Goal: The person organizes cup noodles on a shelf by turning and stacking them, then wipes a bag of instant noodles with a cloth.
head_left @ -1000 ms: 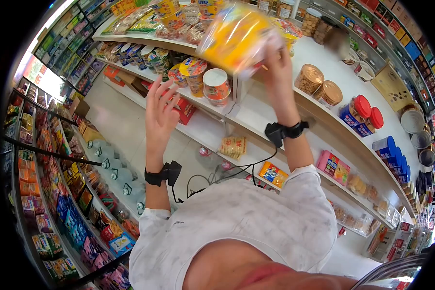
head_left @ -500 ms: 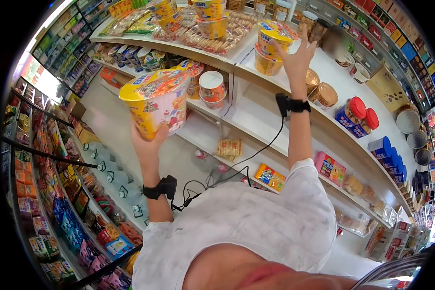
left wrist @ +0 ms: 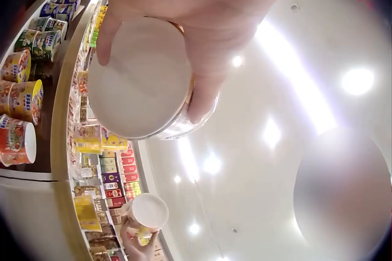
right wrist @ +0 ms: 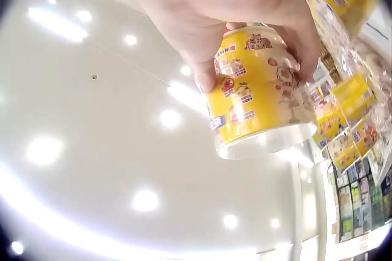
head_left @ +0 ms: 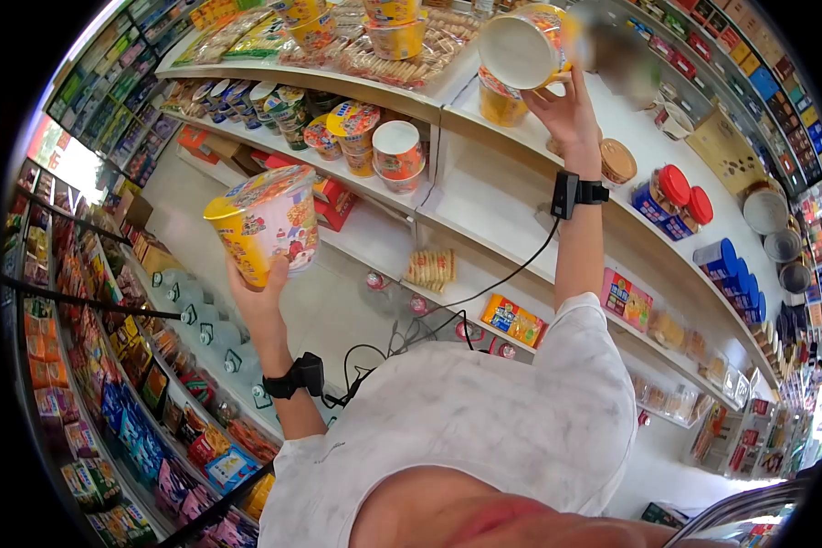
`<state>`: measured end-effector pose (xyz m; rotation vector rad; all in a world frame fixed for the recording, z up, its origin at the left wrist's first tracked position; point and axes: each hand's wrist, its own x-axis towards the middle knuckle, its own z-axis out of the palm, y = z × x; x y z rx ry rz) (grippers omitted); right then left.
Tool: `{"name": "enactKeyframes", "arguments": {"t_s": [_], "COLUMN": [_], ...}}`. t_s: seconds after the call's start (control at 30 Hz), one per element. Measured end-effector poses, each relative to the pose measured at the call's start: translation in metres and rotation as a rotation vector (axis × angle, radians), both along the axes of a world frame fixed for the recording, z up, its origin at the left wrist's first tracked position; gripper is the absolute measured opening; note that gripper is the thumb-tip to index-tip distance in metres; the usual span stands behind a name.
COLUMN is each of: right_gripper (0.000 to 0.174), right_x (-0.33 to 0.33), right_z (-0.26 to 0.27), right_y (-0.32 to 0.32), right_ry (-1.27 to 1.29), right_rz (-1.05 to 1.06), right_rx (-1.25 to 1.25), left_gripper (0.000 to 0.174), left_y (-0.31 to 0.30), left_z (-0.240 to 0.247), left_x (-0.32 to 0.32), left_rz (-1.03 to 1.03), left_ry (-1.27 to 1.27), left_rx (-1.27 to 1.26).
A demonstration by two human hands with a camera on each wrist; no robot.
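Observation:
In the head view my left hand [head_left: 260, 297] grips a yellow and pink instant noodle cup [head_left: 267, 224] near its base, lid upward and slightly tilted. Its white bottom [left wrist: 141, 77] fills much of the left wrist view, with thumb and fingers on either side. My right hand [head_left: 568, 114] holds a second noodle cup [head_left: 525, 47] over the top shelf, tipped so its pale bottom faces me. The right wrist view shows this yellow cup [right wrist: 257, 89] between thumb and fingers. Below it, another noodle cup [head_left: 500, 100] stands on the shelf top.
Stacked yellow noodle cups [head_left: 397, 36] stand on bagged snacks at the back. More cups [head_left: 397, 151] line the shelf below. Jars with red lids [head_left: 674, 187] and blue tins [head_left: 717, 256] stand right. Black cables [head_left: 511, 279] run from the wrists. Snack racks [head_left: 110, 402] border the left.
The first noodle cup passed from my right hand to my left, which has since lowered slightly. My right hand, empty half a second ago, has taken the upper cup off the stack and tipped it.

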<state>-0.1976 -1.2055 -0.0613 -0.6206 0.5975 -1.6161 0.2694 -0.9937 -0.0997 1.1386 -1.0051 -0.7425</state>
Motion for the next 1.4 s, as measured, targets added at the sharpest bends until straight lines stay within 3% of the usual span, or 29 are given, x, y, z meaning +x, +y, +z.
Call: {"name": "enactKeyframes", "arguments": {"t_s": [0.17,0.37,0.47,0.57,0.6,0.7,0.73,0.87,1.03,1.1,1.17,1.23,1.3,1.37,1.4], "right_gripper": [0.077,0.076,0.072,0.067,0.069,0.071,0.078,0.079,0.084,0.087,0.09,0.089,0.087,0.079,0.079], "right_x": [0.013,0.019,0.015,0.02,0.024,0.002,0.004,0.005,0.016,0.036,0.083,0.093,0.138,0.15,0.147], "right_z": [0.015,0.024,0.021,0.025,0.022,-0.013,-0.02,-0.041,-0.051,-0.042,-0.017,-0.058,-0.084,-0.105,-0.11], "right_y": [0.045,0.073,0.063,0.045,0.033,-0.023,-0.028,-0.054,-0.061,-0.041,0.028,0.057,0.11,0.144,0.152], "right_ry": [-0.182,-0.069,0.195,0.858,0.926,1.341,1.353,1.436,1.461,1.264,0.836,1.005,1.002,0.854,0.757], "right_rz": [0.169,0.12,-0.269,-0.734,-0.888,-1.103,-1.046,-1.0,-1.154,-1.079,-0.815,-0.169,0.137,0.475,0.508], "right_rx": [-0.07,-0.14,-0.208,-0.389,-0.42,-0.5,-0.384,-0.303,-0.301,-0.327,-0.416,-0.286,-0.348,-0.158,-0.105], "left_gripper": [0.062,0.054,0.051,0.05,0.05,0.051,0.051,0.052,0.055,0.056,0.057,0.058,0.062,0.068,0.072], "left_y": [-0.004,-0.004,-0.003,-0.003,-0.002,0.004,0.007,0.013,0.016,0.013,0.003,-0.005,-0.014,-0.023,-0.026], "left_z": [-0.009,-0.009,-0.011,-0.016,-0.017,-0.016,-0.013,-0.017,-0.011,-0.015,-0.031,-0.032,-0.038,-0.046,-0.05], "left_x": [0.011,0.014,0.017,0.02,0.019,0.011,0.007,0.002,-0.012,-0.018,-0.021,-0.036,-0.051,-0.064,-0.07], "left_rz": [-0.011,-0.095,-0.106,-0.133,-0.134,-0.147,-0.15,-0.163,-0.197,-0.206,-0.224,-0.251,-0.317,-0.431,-0.494], "left_ry": [0.054,0.149,0.168,0.144,0.123,0.061,0.042,0.008,0.02,0.065,0.123,0.134,0.091,-0.019,-0.049], "left_rx": [0.054,0.038,0.036,0.061,0.057,0.062,0.073,0.085,0.1,0.146,0.175,0.199,0.228,0.252,0.27]}}
